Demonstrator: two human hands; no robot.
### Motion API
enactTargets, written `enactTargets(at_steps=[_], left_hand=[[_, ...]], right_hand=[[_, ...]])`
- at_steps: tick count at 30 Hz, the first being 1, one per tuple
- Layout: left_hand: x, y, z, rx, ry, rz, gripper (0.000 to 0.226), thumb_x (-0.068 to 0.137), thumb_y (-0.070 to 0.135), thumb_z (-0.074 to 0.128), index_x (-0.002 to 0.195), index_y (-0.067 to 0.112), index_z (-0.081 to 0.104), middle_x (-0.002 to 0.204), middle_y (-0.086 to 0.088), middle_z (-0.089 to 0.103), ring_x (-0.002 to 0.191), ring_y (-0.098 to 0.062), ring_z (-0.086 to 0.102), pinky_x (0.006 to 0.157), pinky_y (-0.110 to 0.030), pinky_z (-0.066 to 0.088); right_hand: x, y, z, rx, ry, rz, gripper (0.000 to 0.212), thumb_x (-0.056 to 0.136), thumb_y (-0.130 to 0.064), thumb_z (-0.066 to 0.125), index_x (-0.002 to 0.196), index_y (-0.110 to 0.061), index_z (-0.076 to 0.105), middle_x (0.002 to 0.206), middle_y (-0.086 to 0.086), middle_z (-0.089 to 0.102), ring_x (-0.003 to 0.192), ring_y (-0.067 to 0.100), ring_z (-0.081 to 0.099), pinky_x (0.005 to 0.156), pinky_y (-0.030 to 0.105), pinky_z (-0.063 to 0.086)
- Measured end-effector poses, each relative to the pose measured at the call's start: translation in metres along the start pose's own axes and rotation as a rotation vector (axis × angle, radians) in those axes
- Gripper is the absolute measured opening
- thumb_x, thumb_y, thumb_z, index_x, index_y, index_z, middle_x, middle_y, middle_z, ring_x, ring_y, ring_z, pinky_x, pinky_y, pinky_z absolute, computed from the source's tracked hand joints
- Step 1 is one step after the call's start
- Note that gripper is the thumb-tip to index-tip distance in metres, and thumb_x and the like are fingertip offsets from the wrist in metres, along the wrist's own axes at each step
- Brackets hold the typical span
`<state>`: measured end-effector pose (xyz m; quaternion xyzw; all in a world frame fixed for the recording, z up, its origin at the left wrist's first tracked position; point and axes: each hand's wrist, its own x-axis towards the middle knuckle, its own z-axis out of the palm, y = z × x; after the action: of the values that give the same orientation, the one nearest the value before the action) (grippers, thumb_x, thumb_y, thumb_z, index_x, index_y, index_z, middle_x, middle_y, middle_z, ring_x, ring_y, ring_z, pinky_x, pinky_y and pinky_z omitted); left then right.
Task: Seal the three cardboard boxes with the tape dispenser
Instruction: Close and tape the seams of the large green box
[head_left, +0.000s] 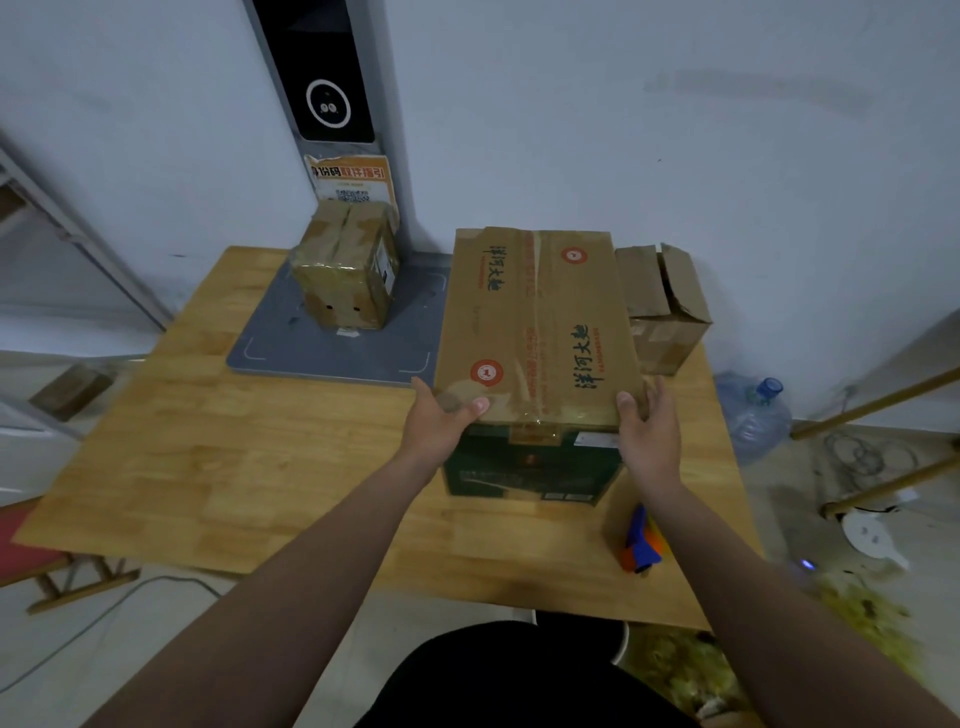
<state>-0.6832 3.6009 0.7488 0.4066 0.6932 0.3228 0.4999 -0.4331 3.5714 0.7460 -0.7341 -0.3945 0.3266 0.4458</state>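
Big box: the big box (540, 322) stands mid-table, flaps down; left hand (447, 415) and right hand (647, 426) grip its near corners, thumbs on top.
Around: small box (345, 265) on grey plate (270, 348), left; open box (665, 306) just behind, right.
Room: table (234, 467) widest at near left.
Hidden: tape dispenser (641, 543) partly behind right forearm.

I read 洋河大曲 in dark green brush characters, printed twice, on the top of the large brown cardboard box (540, 322). Its round red seals and red strip lettering are too blurred for me. The torn orange-and-white paper notice (349, 179) on the grey metal post (383, 114) shows 份码 and 指引 above a QR code.
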Motion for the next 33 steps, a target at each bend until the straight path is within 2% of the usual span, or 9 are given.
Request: enactTargets(at_steps=[3, 5, 7, 9, 11, 14, 19, 27, 33], left_hand=[[-0.003, -0.009, -0.003, -0.062, -0.024, 0.015, 0.103, 0.084, 0.048, 0.079, 0.159, 0.011, 0.018, 0.144, -0.003, 0.056, 0.132, -0.025, 0.053, 0.11, -0.046, 0.045], [-0.005, -0.01, -0.002, 0.019, -0.025, 0.045, 0.109, 0.089, 0.052, 0.072, 0.162, 0.011, 0.003, 0.152, -0.003, 0.048, 0.142, -0.03, 0.043, 0.114, -0.048, 0.04], [-0.004, -0.008, -0.002, 0.213, -0.001, 0.127, 0.113, 0.091, 0.057, 0.067, 0.162, 0.014, -0.01, 0.167, -0.003, 0.023, 0.155, -0.036, 0.015, 0.122, -0.054, 0.024], [-0.005, 0.003, -0.003, 0.499, 0.046, 0.325, 0.103, 0.093, 0.059, 0.063, 0.163, 0.022, -0.003, 0.171, -0.002, -0.003, 0.156, -0.032, -0.012, 0.125, -0.056, 0.005], [-0.005, 0.02, 0.003, 0.756, -0.005, 0.546, 0.098, 0.088, 0.069, 0.06, 0.163, 0.031, 0.01, 0.171, 0.003, -0.008, 0.155, -0.025, -0.018, 0.123, -0.058, -0.005], [-0.003, 0.04, 0.021, 1.031, -0.159, 0.595, 0.11, 0.073, 0.084, 0.061, 0.161, 0.038, 0.015, 0.17, 0.015, -0.001, 0.156, -0.024, -0.016, 0.11, -0.075, -0.016], [0.006, 0.041, 0.033, 1.092, -0.17, 0.596, 0.115, 0.066, 0.079, 0.072, 0.16, 0.038, 0.021, 0.168, 0.02, 0.011, 0.157, -0.019, -0.005, 0.108, -0.083, -0.007], [0.013, 0.028, 0.001, 1.175, -0.185, 0.734, 0.094, 0.077, 0.07, 0.069, 0.157, 0.039, 0.031, 0.163, 0.023, 0.027, 0.155, -0.004, 0.01, 0.124, -0.06, 0.004], [0.035, 0.005, -0.054, 0.798, -0.288, 0.88, 0.08, 0.07, 0.037, 0.087, 0.142, 0.022, 0.056, 0.147, 0.016, 0.047, 0.145, -0.005, 0.034, 0.124, -0.042, 0.026]], right_hand=[[-0.006, 0.01, -0.001, -0.014, -0.02, 0.033, 0.056, 0.104, -0.045, 0.044, 0.151, -0.015, 0.035, 0.142, 0.006, 0.055, 0.131, 0.027, 0.053, 0.096, 0.036, 0.045], [-0.004, 0.011, -0.004, -0.079, -0.087, 0.018, 0.055, 0.105, -0.044, 0.043, 0.15, -0.015, 0.031, 0.141, 0.007, 0.056, 0.13, 0.029, 0.054, 0.097, 0.041, 0.048], [0.003, 0.009, -0.013, -0.226, -0.102, -0.113, 0.064, 0.104, -0.04, 0.048, 0.156, -0.018, 0.019, 0.156, 0.006, 0.04, 0.144, 0.029, 0.039, 0.112, 0.046, 0.04], [0.009, -0.001, -0.02, -0.41, -0.091, -0.354, 0.069, 0.103, -0.041, 0.049, 0.16, -0.027, 0.013, 0.167, -0.002, 0.017, 0.155, 0.023, 0.01, 0.122, 0.047, 0.017], [0.012, -0.019, -0.018, -0.543, -0.226, -0.524, 0.065, 0.102, -0.054, 0.039, 0.16, -0.035, 0.016, 0.168, -0.009, 0.007, 0.155, 0.018, -0.003, 0.123, 0.048, 0.006], [0.015, -0.039, -0.001, -0.8, -0.469, -0.567, 0.073, 0.092, -0.074, 0.017, 0.158, -0.042, 0.017, 0.168, -0.011, 0.004, 0.155, 0.02, -0.005, 0.124, 0.054, 0.003], [0.015, -0.021, 0.012, -1.195, -0.428, -0.777, 0.078, 0.089, -0.079, -0.007, 0.158, -0.044, -0.001, 0.169, -0.011, -0.002, 0.156, 0.027, -0.002, 0.122, 0.059, 0.009], [0.019, -0.013, 0.009, -1.266, -0.413, -0.853, 0.085, 0.084, -0.081, 0.001, 0.159, -0.041, 0.003, 0.169, -0.005, 0.011, 0.154, 0.031, 0.016, 0.12, 0.057, 0.021], [0.027, -0.008, 0.001, -1.251, -0.428, -0.917, 0.08, 0.09, -0.075, 0.011, 0.16, -0.037, 0.013, 0.167, -0.002, 0.019, 0.152, 0.031, 0.021, 0.12, 0.054, 0.026]])
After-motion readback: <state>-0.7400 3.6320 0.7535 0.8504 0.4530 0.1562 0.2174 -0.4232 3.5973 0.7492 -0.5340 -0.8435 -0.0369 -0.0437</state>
